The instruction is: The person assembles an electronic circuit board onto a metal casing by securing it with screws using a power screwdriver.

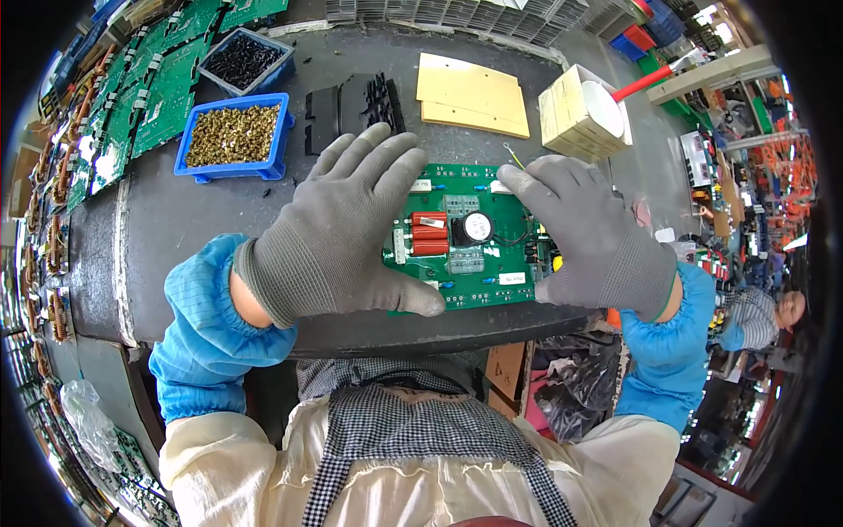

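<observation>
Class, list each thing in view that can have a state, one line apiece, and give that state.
Left hand: gloved, fingers spread, at the board's left side
Right hand: gloved, fingers extended, at its right side
Circuit board: lying flat, fitted with components
Blue tray: open, filled with gold-coloured parts
Grey bin: open, holding black parts
Yellow panels: flat, overlapping, out of line
Red handle: slanted

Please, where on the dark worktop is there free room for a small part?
Left: between the blue bin and left sleeve. A narrow strip lies in front of the green circuit board. Crowded: behind it, with black parts, yellow sheets and pale box.
</observation>
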Demonstrator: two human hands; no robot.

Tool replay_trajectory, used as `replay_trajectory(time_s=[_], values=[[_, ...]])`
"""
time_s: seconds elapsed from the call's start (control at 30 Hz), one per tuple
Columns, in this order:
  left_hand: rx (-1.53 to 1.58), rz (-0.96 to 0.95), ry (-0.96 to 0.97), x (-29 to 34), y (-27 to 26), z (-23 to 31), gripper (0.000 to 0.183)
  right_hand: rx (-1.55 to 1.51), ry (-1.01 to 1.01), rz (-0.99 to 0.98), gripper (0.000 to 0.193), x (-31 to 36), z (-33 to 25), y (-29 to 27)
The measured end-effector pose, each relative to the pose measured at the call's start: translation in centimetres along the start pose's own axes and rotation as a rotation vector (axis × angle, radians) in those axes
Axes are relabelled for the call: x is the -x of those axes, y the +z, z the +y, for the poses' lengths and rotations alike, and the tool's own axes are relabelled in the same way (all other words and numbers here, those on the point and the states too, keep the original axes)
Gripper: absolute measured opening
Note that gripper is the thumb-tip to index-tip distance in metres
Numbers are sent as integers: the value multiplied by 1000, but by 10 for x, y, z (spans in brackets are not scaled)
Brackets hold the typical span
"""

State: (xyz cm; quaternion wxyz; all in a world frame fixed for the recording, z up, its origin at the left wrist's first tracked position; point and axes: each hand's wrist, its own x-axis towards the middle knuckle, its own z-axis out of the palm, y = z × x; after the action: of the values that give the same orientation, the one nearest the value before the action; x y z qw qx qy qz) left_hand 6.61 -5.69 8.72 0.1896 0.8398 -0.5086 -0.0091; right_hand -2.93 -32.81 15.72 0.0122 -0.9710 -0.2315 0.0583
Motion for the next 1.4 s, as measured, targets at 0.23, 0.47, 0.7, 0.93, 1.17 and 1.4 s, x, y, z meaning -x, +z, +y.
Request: replay_trajectory(time_s=[0.23, 0.47, 0.7, 0.93, 1.17, 1.4], values=[[41, -54, 5, -4, -1, -4, 138, 15, 0, -59, 92, -3, 3, -3], [-49, -33, -9, 2, -1, 6, 140, 49, 22, -76, 103, 3, -3, 3], [-74, -24, -19, 2, 4, 9, 138, 58, -2, 37, 128, 10, -3, 23], [-217, -100, -27, 2, -5, 18, 145, 47, 36, 66, 129, 12, -10, 25], [-220, -41, 23, -2, -4, 21, 141, 186, 30, 107, 123, 18, -14, 34], [-314, -176, 21, -2, -8, 21, 141, 63, 15, -3, 125, 13, -7, 26]])
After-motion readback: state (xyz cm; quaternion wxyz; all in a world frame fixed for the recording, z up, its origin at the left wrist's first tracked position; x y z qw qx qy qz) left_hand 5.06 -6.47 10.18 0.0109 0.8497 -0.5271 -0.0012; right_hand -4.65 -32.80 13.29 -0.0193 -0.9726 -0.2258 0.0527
